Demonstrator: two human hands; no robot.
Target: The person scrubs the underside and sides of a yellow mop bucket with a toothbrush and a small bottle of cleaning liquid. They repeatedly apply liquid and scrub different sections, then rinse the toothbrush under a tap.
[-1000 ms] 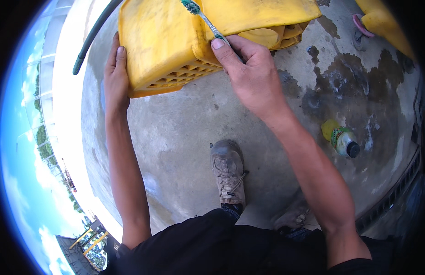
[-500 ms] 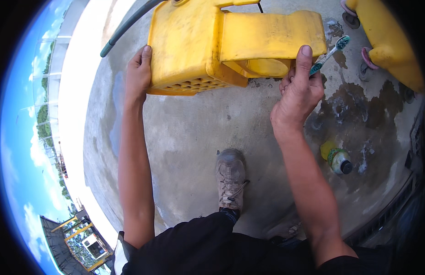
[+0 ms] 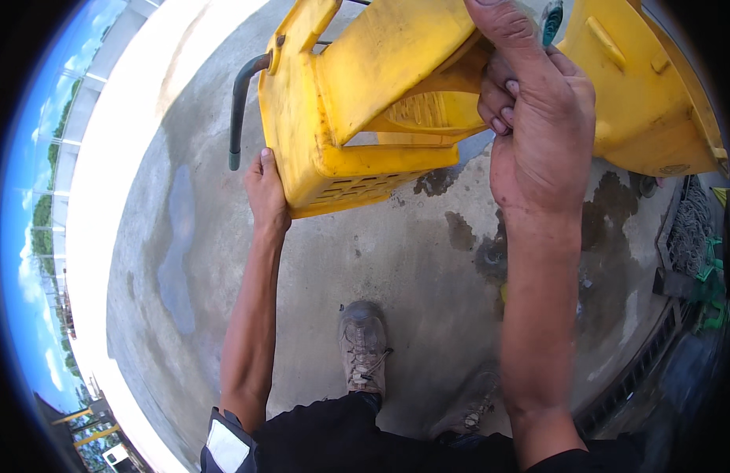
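Observation:
A yellow plastic mop wringer with a slotted bottom hangs tilted above the concrete, between my hands. My left hand is closed on its lower left edge, thumb on the outside. At the upper right, my right hand grips the wringer's raised side with curled fingers. That same hand also holds a toothbrush; its green-and-white head pokes up past the thumb, and the rest is hidden. A dark grey lever handle juts from the wringer's left side.
A yellow mop bucket stands at the right, beyond my right hand. Wet patches darken the concrete. Further right are a grey string mop and a drain grate. My shoe is below the wringer.
The wringer has tipped, its right side rising toward me as my right hand came up. Its lever has swung downward. The bottle on the floor is now mostly behind my right forearm.

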